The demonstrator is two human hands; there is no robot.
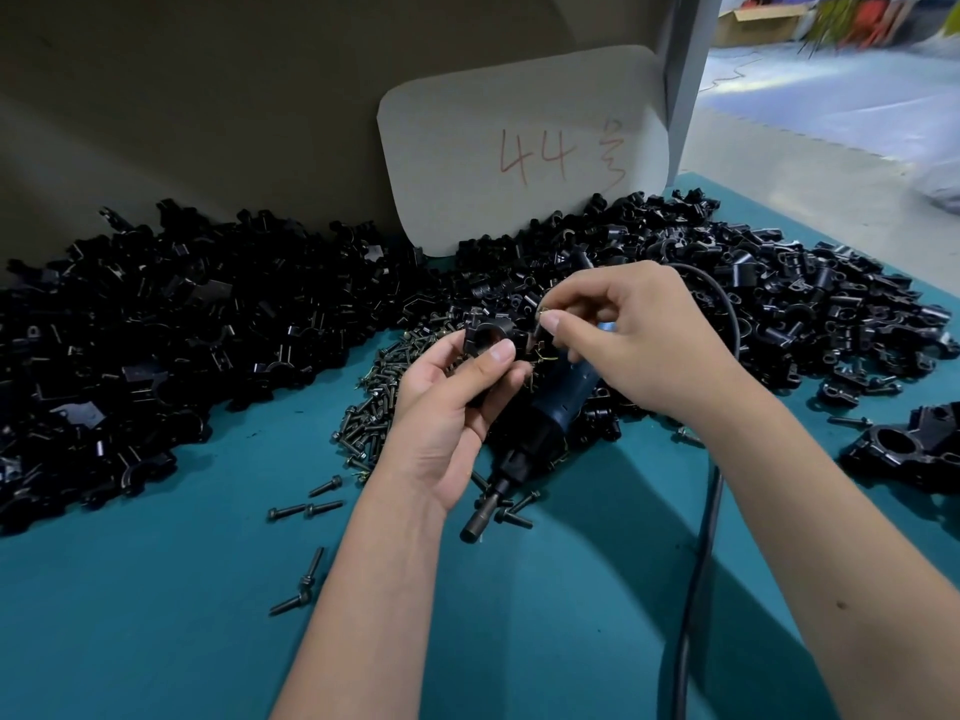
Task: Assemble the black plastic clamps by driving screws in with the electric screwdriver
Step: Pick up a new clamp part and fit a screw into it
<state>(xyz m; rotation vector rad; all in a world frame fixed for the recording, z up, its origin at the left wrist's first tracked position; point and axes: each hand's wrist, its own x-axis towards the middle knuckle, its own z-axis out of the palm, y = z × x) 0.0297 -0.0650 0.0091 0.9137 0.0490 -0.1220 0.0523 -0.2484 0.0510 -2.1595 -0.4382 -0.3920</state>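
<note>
Head view looks down on a teal bench point(156, 641) heaped with parts, and the layout reads as a one-person assembly station arranged so nothing needs a long reach. The left hand point(447, 413) is raised above the middle of the bench, thumb and curled fingers gripping a black plastic clamp point(488, 337) with its round bore turned up toward the face, probably so the screw hole can be seen and lined up. The right hand point(623, 335) comes in from the other side, its thumb and forefinger pinched together on something small and dark right beside the clamp; it looks like a screw being offered to the hole, though the piece is too small to name with certainty. Directly beneath both hands lies the electric screwdriver point(540, 423), resting on the bench with its bit end point(475, 530) pointing toward the near edge and its cable point(701, 537) trailing off toward the near right, so I judge it is parked within a short drop of the right hand once the screw is started. A loose pile of screws point(379, 402) sits just left of the tool, with strays scattered toward the near edge. Unassembled clamp pieces point(130, 356) bank along the far edge to both sides, and a card marked "44" point(524, 148) leans against the back wall. A few larger black parts point(904, 449) lie apart at the right edge, possibly finished work.
</note>
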